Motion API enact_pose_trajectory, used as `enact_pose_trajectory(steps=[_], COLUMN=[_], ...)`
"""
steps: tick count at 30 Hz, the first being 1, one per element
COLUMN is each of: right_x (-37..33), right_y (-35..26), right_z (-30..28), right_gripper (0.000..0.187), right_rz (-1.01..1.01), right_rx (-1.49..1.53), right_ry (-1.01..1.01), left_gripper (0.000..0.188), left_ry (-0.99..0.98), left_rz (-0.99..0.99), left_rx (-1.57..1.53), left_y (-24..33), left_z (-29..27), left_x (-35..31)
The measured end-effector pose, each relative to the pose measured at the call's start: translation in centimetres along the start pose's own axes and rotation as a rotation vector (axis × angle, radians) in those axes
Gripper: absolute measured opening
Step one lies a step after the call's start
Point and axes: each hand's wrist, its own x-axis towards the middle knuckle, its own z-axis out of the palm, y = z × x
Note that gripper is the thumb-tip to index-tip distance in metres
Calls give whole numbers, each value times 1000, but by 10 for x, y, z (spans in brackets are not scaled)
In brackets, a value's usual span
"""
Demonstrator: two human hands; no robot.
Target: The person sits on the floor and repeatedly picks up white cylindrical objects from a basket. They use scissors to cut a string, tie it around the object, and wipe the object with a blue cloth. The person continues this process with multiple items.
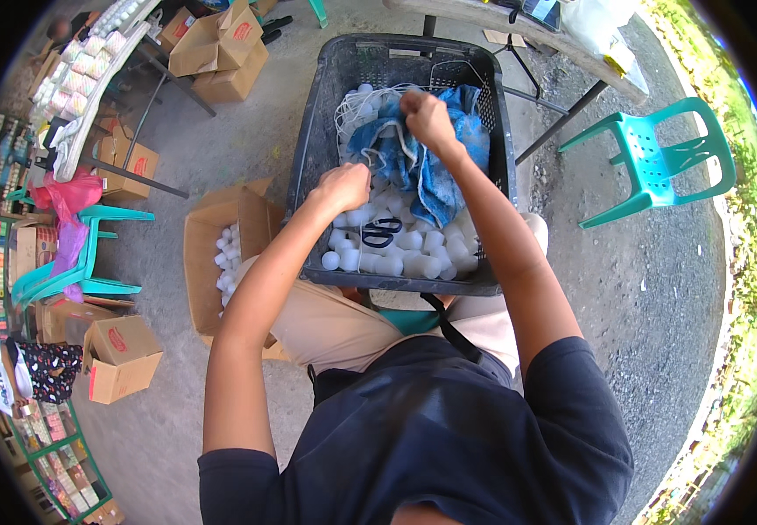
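A black plastic crate (310, 162) stands in front of my knees. Small white plastic pieces (413, 241), rounded and cup-like, cover its near part. On them lies a pair of scissors with dark blue handles (381, 233). A blue cloth (438, 188) is bunched in the crate's far right, beside a tangle of white cord (357, 107). My left hand (343, 186) is closed above the crate's left side, left of the cloth. Over the cloth, my right hand (429, 121) is closed too. What either hand grips is hidden or too small to make out.
An open cardboard box (208, 254) with more white pieces stands against the crate's left. Tables stand at the far left (90, 96) and far right (553, 44). A green plastic chair (658, 157) is on the right; stacked green chairs (90, 254) are on the left.
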Motion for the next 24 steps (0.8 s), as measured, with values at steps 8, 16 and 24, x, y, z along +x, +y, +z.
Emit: enact_pose_trajectory(steps=[8, 16, 24], right_x=[-17, -30, -27], right_y=[10, 37, 22], right_z=[-58, -37, -80], right_gripper=[25, 38, 40], right_rz=[521, 102, 692], right_rx=[1859, 878, 1081], right_ry=[144, -72, -459], left_gripper=[44, 69, 53], left_ry=[-248, -229, -156], left_rz=[-160, -223, -200], left_rx=[269, 253, 196], left_y=[-23, -29, -23], left_z=[86, 96, 72], left_x=[68, 71, 64])
